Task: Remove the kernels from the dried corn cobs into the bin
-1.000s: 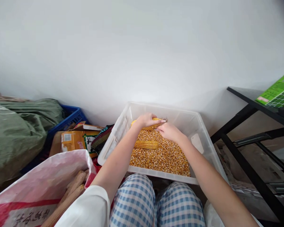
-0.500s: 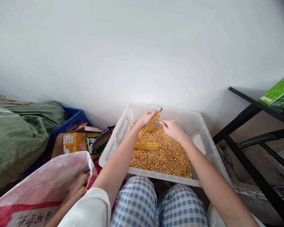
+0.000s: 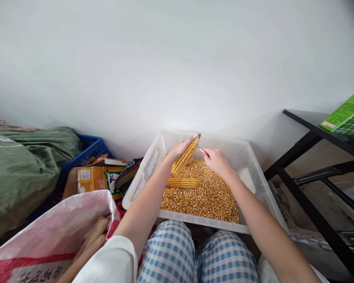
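My left hand [image 3: 180,149] is closed round an ear of corn [image 3: 187,156], which slants up to the right above the bin. Most of its visible rows still carry yellow kernels. In my right hand [image 3: 216,160] is a thin metal tool [image 3: 200,149], its tip close against the upper right side of the ear; the handle is hidden in the fingers. Another ear of corn [image 3: 183,182] lies on loose corn kernels [image 3: 208,200], which cover much of the floor of the translucent plastic bin [image 3: 262,188].
At the lower left, a red and white sack [image 3: 56,224] holds bare cobs [image 3: 96,234]. Behind it are an orange carton [image 3: 90,179], a blue crate [image 3: 96,147] and a green cloth [image 3: 32,157]. A black metal frame [image 3: 301,151] with a green box [image 3: 346,114] stands right.
The ear in my left hand has turned slightly, showing more of its kernel rows near the top. The tool tip has shifted slightly up and right. The second ear stays in place.
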A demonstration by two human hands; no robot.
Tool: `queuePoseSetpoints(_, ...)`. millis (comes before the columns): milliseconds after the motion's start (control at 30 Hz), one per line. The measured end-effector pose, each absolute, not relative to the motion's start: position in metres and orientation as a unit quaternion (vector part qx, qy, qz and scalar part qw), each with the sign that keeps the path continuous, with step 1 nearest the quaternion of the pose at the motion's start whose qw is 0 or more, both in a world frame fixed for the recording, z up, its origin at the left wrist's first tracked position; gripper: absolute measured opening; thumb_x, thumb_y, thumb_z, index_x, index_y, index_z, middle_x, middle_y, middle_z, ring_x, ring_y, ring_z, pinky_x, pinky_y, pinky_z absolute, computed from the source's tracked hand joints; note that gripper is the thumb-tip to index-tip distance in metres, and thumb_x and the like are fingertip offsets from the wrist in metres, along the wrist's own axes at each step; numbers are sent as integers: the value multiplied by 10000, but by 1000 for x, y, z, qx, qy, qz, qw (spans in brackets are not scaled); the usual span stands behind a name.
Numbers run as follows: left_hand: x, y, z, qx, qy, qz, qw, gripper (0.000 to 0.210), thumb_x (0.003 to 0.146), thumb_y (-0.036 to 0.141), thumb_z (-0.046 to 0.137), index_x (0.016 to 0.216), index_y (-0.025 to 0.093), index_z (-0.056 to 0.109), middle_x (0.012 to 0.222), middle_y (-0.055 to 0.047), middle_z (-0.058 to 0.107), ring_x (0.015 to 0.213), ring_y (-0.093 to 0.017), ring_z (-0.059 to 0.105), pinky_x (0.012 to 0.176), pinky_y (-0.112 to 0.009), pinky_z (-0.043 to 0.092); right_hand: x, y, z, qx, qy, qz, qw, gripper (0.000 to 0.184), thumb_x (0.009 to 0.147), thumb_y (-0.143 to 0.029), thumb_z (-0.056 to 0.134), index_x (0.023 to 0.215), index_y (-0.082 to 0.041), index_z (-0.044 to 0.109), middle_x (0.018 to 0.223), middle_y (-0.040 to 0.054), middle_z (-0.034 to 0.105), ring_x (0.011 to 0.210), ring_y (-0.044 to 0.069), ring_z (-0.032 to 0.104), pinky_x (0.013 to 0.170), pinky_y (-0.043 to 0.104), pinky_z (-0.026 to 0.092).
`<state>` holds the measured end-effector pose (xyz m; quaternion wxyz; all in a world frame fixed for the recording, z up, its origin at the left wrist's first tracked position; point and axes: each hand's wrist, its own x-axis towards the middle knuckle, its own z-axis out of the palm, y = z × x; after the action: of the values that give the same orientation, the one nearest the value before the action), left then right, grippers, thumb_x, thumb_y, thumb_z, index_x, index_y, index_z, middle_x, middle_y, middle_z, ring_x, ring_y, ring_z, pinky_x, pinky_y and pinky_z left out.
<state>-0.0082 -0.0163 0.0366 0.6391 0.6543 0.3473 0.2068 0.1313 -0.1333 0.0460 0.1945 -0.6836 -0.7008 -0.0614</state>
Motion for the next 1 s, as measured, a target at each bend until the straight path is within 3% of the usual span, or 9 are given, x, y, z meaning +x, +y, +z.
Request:
queuePoseSetpoints(467, -5, -9, 28, 648, 331, 187, 660, 676, 624, 782, 401, 835, 158, 548, 628, -46, 507, 570, -165, 561, 531, -311, 463, 131, -133, 45, -686, -697, -64, 200, 326, 894, -277, 310, 834, -177, 615, 716, 59, 638, 585, 128, 521, 557, 248, 217)
queuePoseSetpoints(1000, -9, -9, 28, 663, 363, 170, 632, 670, 620, 778, 410, 810, 157, 571, 669, -84, 567, 582, -192, 574, 528, -325, 464, 135, -134, 45, -672, -712, -46, 197, 342, 900, -305, 312, 860, -189, 631, 754, 58, 651, 615, 134, 536, 569, 245, 236)
